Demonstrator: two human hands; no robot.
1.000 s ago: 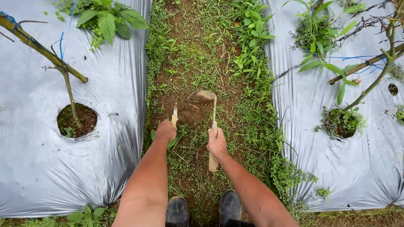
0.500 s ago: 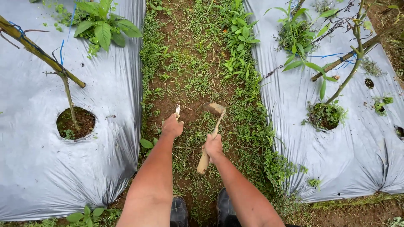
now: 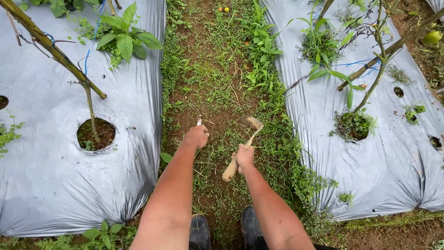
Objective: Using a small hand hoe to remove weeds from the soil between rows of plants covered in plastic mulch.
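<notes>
Gripping a small hand hoe (image 3: 241, 149): right hand (image 3: 244, 156) wrapped fully round the pale wooden handle near its middle, butt end sticking out below the fist, curved metal blade lying on the weedy dirt path (image 3: 217, 88) just ahead. Closing left hand (image 3: 196, 136) into a tight fist round something thin, only a short pale tip showing above the knuckles; cannot tell what kind of thing.

Judging the hoe light and stiff: short shaft, thin blade, likely one-hand work. Looking dry and rough on the handle, so not slippery; blade edge probably sharp, best kept clear of fingers. Best hold probably mid-handle, as now, or nearer the butt for more swing.

Standing with two dark rubber boots (image 3: 200, 231) at the bottom edge, between two beds covered in silver plastic sheet (image 3: 51, 176). Noting round planting holes (image 3: 95, 134) in the sheet, leaning stakes (image 3: 55, 51) tied with blue string, and leafy plants.

Seeing no packages, labels or signs anywhere.
</notes>
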